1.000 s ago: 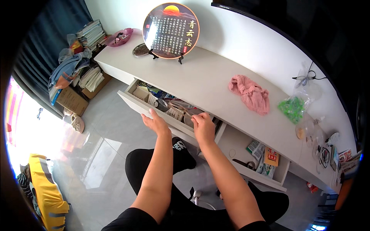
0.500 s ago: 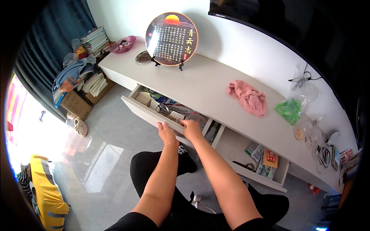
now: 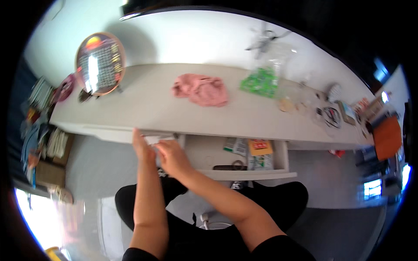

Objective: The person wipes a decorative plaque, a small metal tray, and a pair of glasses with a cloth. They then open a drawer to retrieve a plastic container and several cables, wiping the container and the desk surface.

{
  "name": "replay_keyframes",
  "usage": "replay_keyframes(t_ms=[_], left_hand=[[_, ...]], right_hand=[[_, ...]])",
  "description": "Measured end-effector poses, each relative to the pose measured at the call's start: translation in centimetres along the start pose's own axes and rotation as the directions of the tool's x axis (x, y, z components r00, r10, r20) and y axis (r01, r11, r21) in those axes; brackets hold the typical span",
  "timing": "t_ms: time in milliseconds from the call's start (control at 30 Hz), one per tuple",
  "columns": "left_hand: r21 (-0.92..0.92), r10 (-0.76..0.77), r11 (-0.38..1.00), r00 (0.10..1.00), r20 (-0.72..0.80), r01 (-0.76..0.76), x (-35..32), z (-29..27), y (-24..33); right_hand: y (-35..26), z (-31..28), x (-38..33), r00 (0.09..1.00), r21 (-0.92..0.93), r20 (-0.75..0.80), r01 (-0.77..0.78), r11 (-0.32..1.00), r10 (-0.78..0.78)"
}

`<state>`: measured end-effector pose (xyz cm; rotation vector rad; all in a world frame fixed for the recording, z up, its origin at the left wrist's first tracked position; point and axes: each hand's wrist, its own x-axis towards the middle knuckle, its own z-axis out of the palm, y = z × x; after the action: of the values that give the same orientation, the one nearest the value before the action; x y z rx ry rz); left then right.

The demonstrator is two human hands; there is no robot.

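My left hand [image 3: 141, 145] is raised at the front of the white cabinet [image 3: 143, 111], palm turned inward, fingers straight against the left drawer front [image 3: 111, 134]. That drawer sits pushed in, almost flush. Beside it my right hand [image 3: 173, 157] has its fingers bent in at a small pale, flat piece [image 3: 156, 139] between the hands. Blur hides whether this is a drawer part or a loose thing. To the right, another drawer [image 3: 209, 150] stands pulled out. It holds an orange packet [image 3: 260, 147], a green-and-white packet [image 3: 235, 145], a dark flat tool [image 3: 228, 167] and a roll of tape [image 3: 238, 165].
On the cabinet top are a round plaque [image 3: 101, 64], a pink cloth [image 3: 201, 90], a clear bag of green pieces [image 3: 261, 81] and coiled cables [image 3: 331, 116]. Stacked books and a cardboard box [image 3: 51, 174] stand at the left. A white cable plug [image 3: 204, 217] lies between my legs.
The left drawer, pulled out with its contents showing before, is now pushed in. My view has swung right, and both hands have moved in towards the cabinet.
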<state>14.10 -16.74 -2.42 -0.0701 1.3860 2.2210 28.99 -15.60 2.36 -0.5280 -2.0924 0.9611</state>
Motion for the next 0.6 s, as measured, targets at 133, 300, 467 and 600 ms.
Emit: replay_keyframes(t_ms=[133,300,467,600], left_hand=[[0.042,-0.020,0.999,1.000,-0.001,0.020,-1.8,2.7,1.1],[0.143,0.060,0.988,0.998,-0.019,-0.056,-4.6,6.5,1.0],[0.509,0.485,0.726,0.869,0.097,-0.462,-7.6,10.8,-4.2],[0.402,0.369,0.713,0.795,0.482,-0.574,-15.9,14.2,-6.6]], right_hand=[[0.4,-3.6,-0.7,0.998,-0.014,-0.054,-0.014,1.000,0.013],[0.9,-8.6,-1.9,0.976,-0.032,-0.213,-0.043,0.999,0.035],[2.2,-14.3,-3.7,0.959,-0.085,-0.279,-0.072,0.994,0.046],[5.1,-19.2,-5.6,0.931,-0.172,-0.349,-0.177,0.969,0.108]])
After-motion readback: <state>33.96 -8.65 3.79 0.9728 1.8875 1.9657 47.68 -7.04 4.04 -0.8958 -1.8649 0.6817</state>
